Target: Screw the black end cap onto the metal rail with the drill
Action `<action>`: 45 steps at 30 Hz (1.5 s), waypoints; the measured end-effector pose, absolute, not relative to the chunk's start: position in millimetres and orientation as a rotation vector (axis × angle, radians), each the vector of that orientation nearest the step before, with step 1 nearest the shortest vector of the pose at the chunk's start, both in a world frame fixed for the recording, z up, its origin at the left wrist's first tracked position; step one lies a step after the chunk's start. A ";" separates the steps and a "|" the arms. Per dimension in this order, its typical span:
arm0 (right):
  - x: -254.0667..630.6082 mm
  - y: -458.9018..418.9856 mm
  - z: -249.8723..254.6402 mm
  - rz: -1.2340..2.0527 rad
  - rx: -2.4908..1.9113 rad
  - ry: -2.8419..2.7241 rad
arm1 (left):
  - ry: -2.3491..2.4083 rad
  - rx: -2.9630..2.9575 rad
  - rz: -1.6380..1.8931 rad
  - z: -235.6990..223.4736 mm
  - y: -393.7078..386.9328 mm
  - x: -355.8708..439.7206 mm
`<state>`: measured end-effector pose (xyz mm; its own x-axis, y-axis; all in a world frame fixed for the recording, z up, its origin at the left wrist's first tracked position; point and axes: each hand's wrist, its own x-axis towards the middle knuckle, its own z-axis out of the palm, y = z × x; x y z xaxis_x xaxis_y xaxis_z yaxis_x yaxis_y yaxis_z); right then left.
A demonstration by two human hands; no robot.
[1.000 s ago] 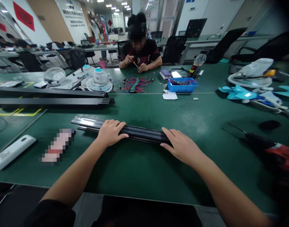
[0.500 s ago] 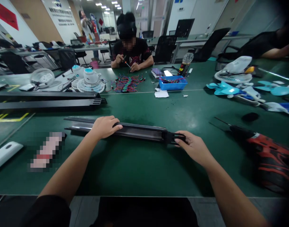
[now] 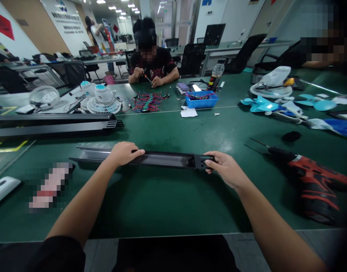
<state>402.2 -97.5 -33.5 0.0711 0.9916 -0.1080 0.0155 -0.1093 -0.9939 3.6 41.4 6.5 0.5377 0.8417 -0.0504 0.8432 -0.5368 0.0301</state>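
Note:
A long black channel-shaped profile (image 3: 164, 159) lies lengthwise in front of me on the green table, its hollow side facing up. My left hand (image 3: 124, 154) is wrapped over the profile left of its middle, thumb along the near part. At the right end sits a black slotted end piece (image 3: 202, 161). My right hand (image 3: 221, 164) pinches that end piece between thumb and fingers, and it meets the profile's end. How deep it sits in the channel I cannot tell.
A red and black cordless drill (image 3: 312, 172) lies at the right. More black profiles (image 3: 54, 126) rest at the left. Fan parts (image 3: 261, 104), a blue tray (image 3: 202, 100) and wired boards (image 3: 149, 102) stand further back. A co-worker (image 3: 152, 56) sits opposite, holding a screwdriver.
The profile has turned so its hollow side and the end piece's slotted face show more. My right hand has shifted slightly left with the end piece. The whole view has moved a little.

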 end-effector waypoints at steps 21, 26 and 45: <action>405.6 -94.4 -42.8 0.446 -1.486 -1.844 | 1.151 3.037 -0.054 4.3 11.7 21.6; 408.6 -84.0 -38.8 0.463 -1.489 -1.860 | 1.145 2.939 -0.183 25.7 22.7 30.5; 410.3 -62.9 -38.4 0.462 -1.594 -1.928 | 1.257 2.798 -0.146 26.4 40.6 42.7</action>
